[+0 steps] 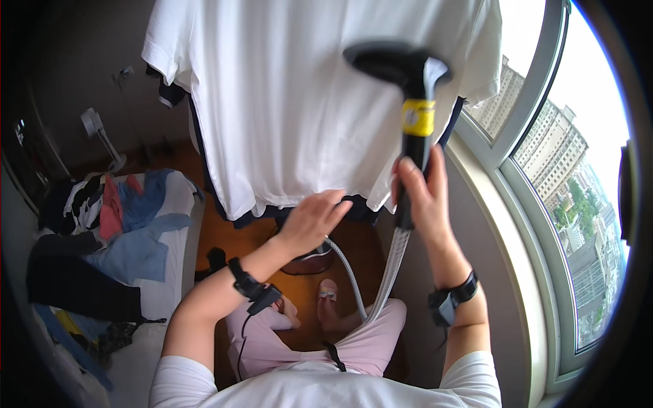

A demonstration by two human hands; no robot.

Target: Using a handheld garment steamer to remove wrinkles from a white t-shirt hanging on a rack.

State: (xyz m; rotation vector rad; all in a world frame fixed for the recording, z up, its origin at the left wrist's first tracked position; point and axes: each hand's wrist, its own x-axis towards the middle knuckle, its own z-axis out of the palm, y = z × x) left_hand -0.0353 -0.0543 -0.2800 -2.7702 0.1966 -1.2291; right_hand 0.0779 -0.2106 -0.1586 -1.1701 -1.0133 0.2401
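Note:
A white short-sleeved T-shirt [285,112] hangs in front of me, with dark navy clothing [204,148] showing behind its edges. My right hand [426,191] grips the black handle of a garment steamer [416,148], which carries a yellow label. The steamer head, slightly blurred, is in front of the shirt's right half; I cannot tell whether it touches the cloth. A grey braided hose [393,270] runs down from the handle and loops near my knee. My left hand [314,222] is at the shirt's lower hem, fingers extended and apart, holding nothing visible.
The steamer base [308,262] stands on the wooden floor [224,239] below the shirt. To the left, a bed [189,214] bears piled clothes, including blue denim [137,250] and black trousers [81,290]. A white desk lamp [104,137] stands behind it. A window frame [505,153] and sill [502,245] border the right.

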